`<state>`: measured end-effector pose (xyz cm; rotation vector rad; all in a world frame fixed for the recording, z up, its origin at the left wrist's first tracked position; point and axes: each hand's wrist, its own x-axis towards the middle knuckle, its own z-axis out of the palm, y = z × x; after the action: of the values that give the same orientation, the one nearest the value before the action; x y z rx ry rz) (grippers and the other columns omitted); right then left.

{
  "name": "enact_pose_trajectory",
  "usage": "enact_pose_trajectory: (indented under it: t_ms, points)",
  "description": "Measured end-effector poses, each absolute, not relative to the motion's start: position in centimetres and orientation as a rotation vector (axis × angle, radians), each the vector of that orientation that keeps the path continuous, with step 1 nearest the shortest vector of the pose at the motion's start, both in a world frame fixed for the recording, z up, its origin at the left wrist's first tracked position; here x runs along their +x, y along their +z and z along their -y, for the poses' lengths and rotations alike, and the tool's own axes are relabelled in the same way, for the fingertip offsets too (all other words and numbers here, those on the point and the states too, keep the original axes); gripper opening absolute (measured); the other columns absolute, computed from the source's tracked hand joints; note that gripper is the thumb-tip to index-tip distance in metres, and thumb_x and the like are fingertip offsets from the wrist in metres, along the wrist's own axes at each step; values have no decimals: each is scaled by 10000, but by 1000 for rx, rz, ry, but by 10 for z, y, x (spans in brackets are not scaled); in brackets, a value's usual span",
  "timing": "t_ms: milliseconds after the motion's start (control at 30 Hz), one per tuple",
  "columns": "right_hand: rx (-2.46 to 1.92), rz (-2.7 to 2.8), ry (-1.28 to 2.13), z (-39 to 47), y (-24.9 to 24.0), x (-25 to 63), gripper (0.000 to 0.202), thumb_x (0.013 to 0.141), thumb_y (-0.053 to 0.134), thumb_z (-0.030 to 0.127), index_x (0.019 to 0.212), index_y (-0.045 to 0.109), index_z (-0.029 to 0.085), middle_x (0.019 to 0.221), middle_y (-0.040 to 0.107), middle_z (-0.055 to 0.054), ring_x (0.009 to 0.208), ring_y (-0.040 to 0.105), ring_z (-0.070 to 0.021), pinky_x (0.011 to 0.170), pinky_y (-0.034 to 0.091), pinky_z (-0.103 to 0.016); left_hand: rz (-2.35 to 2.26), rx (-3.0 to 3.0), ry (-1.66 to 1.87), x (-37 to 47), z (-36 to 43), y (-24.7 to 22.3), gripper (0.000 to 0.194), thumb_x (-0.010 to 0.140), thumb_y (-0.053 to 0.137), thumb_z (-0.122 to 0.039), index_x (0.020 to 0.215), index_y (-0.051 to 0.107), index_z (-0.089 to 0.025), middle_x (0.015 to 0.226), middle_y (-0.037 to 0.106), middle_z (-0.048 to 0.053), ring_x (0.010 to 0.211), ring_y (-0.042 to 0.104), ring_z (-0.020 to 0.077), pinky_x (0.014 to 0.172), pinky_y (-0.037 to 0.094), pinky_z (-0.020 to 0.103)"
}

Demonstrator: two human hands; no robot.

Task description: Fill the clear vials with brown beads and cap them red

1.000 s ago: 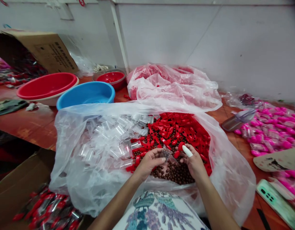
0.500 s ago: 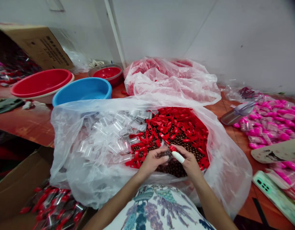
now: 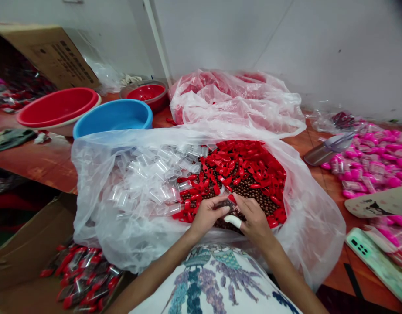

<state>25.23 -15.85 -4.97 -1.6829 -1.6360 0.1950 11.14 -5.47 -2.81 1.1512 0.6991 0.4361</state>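
My left hand point(image 3: 206, 214) is closed around a small clear plastic tube point(image 3: 225, 203) with dark beads inside. Fingers of my right hand point(image 3: 253, 217), closed, press on a red cap point(image 3: 232, 198) at the tube's upper right end; the fingers partly hide how far it is seated. A white cover wraps my right thumb point(image 3: 233, 221). Both hands are over a heap of brown beads point(image 3: 250, 190). Loose red caps point(image 3: 256, 163) lie behind and around the beads, and many empty clear tubes point(image 3: 148, 172) are piled to the left, all on a translucent plastic sheet point(image 3: 318, 226).
Blue point(image 3: 116, 115) and red basins point(image 3: 57, 107) stand at back left, beside a cardboard box point(image 3: 66, 65). Behind is a bag of red pieces point(image 3: 233, 98). Pink-capped tubes point(image 3: 377, 161), a cup point(image 3: 328, 148) and a phone point(image 3: 374, 261) lie right. Filled tubes point(image 3: 83, 279) fill a lower-left box.
My right hand has turned over the tube, its covered thumb swinging left and down, and the red cap is more hidden by the fingers. The whole view has shifted slightly.
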Motion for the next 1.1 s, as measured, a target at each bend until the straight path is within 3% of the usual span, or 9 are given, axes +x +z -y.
enact_pose_trajectory:
  t_ms: [167,367,467,633,767,833,967,1033,1100]
  points:
    - [-1773,1550,139,156,-56,239,668,772,616,286,1365,323,196,1211,540,-135,1072,514,-281,895,440,-459,-670,1048,404,115,60,-25,412,681,708,-361,1027,626,-151,911,685,51,829,628,182,756,470,272]
    - [-1778,1548,221,155,-49,229,654,742,590,250,1341,329,205,1194,543,-115,1003,542,-259,844,473,-429,-785,941,351,122,68,-29,565,793,399,-647,1065,495,-162,700,604,7,540,565,131,549,461,266]
    - [-1744,1595,162,154,-50,226,638,745,582,225,1333,337,185,1226,519,-126,1077,511,-262,899,450,-445,-853,975,375,126,73,-31,490,801,419,-618,1021,476,-184,654,553,-26,518,533,120,527,448,254]
    - [-1686,1609,80,153,-55,224,614,727,591,194,1305,386,197,1218,517,-126,1118,494,-256,939,431,-444,-876,1099,595,128,77,-33,310,847,446,-462,905,544,-174,807,573,10,713,551,125,680,458,240]
    - [-1723,1520,351,157,-49,228,634,733,616,223,1320,375,224,1265,510,-111,1118,512,-254,936,430,-432,-840,909,508,127,75,-35,359,849,394,-475,1037,507,-190,644,561,-13,526,520,124,517,441,244]
    - [-1797,1307,568,160,-47,232,669,706,664,278,1307,379,208,1166,582,-108,995,585,-249,849,481,-408,-797,817,486,126,72,-33,399,849,368,-499,1083,478,-195,600,559,-20,480,512,124,482,428,239]
    - [-1733,930,861,167,-51,241,358,752,629,371,1048,565,180,865,672,-56,776,629,-215,727,506,-347,-758,744,449,124,67,-29,438,842,365,-511,1123,461,-189,603,581,-8,491,534,133,467,432,235]
    - [-1649,919,891,168,-50,243,281,804,568,374,1012,590,186,900,673,-59,813,624,-210,759,493,-340,-775,732,398,124,69,-29,452,831,388,-507,1155,455,-199,611,585,-13,461,519,130,429,419,232]
    - [-1674,1018,826,167,-46,244,364,797,576,377,1116,560,202,952,663,-63,840,614,-217,779,484,-349,-791,744,386,126,72,-31,453,819,427,-496,1159,475,-201,619,588,-16,456,513,121,421,403,217]
